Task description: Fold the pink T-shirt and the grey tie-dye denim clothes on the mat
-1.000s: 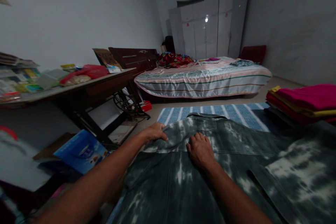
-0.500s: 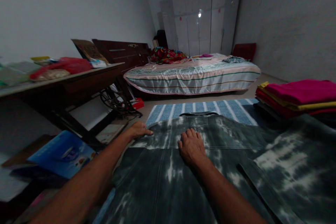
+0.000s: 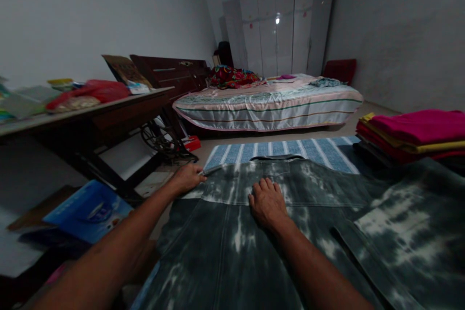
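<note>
Across the mottled garment (image 3: pixel 236 244) | left hand (image 3: pixel 188 178) outstretched, fingers clamped on its edge | right hand (image 3: pixel 268 203) palm-down, fingers slightly apart

One head-worn view, forward and down, close over a garment (image 3: pixel 236 237), toward a bed (image 3: pixel 269 111) and, dimly, probable wardrobe (image 3: pixel 268 46).

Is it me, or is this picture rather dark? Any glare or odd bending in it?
In the head view: dim light overall, with deep shadow beneath the table; a small bright glare on the wardrobe, whose sides flare outward toward the top; soft sheen on the bedspread; left hand, right hand and garment fairly clear.
</note>
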Motion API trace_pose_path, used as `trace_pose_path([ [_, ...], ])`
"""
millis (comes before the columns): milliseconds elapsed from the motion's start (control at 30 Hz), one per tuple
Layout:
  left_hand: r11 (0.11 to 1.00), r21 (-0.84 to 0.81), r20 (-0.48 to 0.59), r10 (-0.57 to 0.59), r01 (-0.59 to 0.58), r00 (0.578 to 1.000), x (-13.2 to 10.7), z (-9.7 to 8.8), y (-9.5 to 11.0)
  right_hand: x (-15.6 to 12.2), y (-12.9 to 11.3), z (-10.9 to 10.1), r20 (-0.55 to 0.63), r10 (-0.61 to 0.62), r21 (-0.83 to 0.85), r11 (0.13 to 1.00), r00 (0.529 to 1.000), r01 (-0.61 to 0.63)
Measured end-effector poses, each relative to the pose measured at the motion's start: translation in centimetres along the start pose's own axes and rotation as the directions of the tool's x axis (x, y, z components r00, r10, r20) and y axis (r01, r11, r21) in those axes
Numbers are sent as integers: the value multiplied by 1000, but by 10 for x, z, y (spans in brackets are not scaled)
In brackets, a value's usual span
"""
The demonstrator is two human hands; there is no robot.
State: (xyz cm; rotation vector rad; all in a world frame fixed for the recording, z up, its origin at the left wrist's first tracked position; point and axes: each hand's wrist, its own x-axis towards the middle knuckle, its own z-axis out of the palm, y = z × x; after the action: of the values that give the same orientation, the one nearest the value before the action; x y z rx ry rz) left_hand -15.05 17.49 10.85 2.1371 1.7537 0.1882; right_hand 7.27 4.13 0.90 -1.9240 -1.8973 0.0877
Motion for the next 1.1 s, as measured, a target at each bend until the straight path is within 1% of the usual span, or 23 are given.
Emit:
trace_pose_path([
  [33, 992, 116, -28, 42, -39, 999, 0, -2, 3, 0, 0, 0, 2, 0, 1, 1000, 1000, 0],
  [100, 925, 371, -39, 98, -77, 994, -2, -2, 6, 0, 0, -1, 16, 0, 2, 1000, 1000, 0],
  [133, 887, 456, -28, 95, -71, 995, -4, 0, 6, 0, 0, -2, 23, 2, 1, 1000, 1000, -2],
  [200, 858, 512, -10, 53, -40, 999, -6, 6, 5, 0, 0, -3, 29, 5, 1, 1000, 1000, -5],
  [300, 887, 460, -8, 52, -42, 999, -3, 11, -5, 0, -1, -3, 28, 2, 3, 1000, 1000, -2],
  [433, 969, 236, 24, 73, -76, 997, 7, 14, -27, 0, -1, -3, 23, 4, 0, 1000, 1000, -4],
  [500, 987, 152, 39, 45, -51, 998, 10, 16, -36, 0, -2, -4, 24, 4, -3, 1000, 1000, -4],
  [567, 992, 126, 56, 14, -21, 998, 10, 18, -40, 0, -2, -5, 25, 5, -5, 1000, 1000, -5],
  [633, 981, 196, 59, 4, -16, 998, 9, 20, -38, 0, -2, -5, 24, 2, -4, 1000, 1000, -2],
  [700, 952, 305, 47, 2, -17, 999, 9, 21, -31, 0, -2, -4, 23, 2, 0, 1000, 1000, -2],
  [767, 926, 376, 30, 8, -18, 1000, 8, 21, -23, 0, -1, -3, 20, 3, 2, 1000, 1000, -3],
  [900, 903, 430, 7, 8, -10, 1000, 6, 20, -10, 1, 0, 0, 11, 1, -6, 1000, 1000, -1],
  [1100, 886, 464, 11, -13, 6, 1000, 1, 20, -1, 0, -1, -3, 10, -2, -17, 1000, 1000, 2],
])
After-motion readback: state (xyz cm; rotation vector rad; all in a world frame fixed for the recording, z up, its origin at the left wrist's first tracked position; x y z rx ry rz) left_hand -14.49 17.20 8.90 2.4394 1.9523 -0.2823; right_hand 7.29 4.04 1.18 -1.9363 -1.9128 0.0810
